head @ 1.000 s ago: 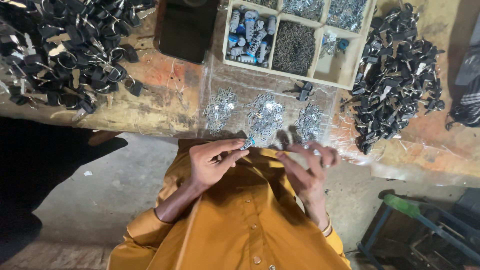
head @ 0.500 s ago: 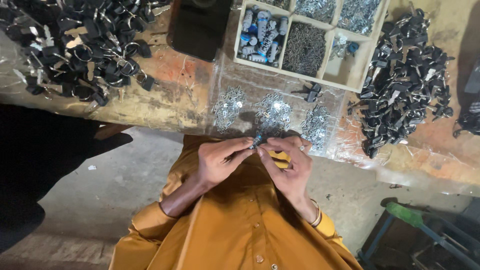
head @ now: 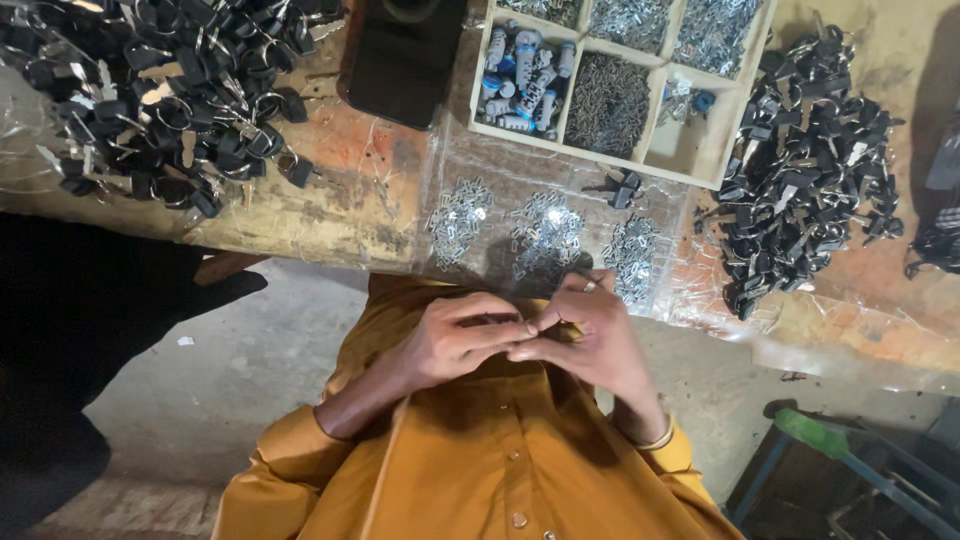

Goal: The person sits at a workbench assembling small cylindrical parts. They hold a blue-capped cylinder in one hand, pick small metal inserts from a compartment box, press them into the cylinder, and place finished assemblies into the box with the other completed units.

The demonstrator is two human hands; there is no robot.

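The worktop [head: 330,200] looks like old wood, rough and worn, with faded orange paint, and a thin clear plastic sheet [head: 800,320] lies glossy and wrinkled on part of it. The small clips [head: 545,235] are bright shiny metal. The two heaps of black parts [head: 800,160] look like matt plastic with some metal pieces. The tray [head: 700,165] is pale, plain wood. The shirt [head: 480,470] is soft matt cloth, mustard yellow.
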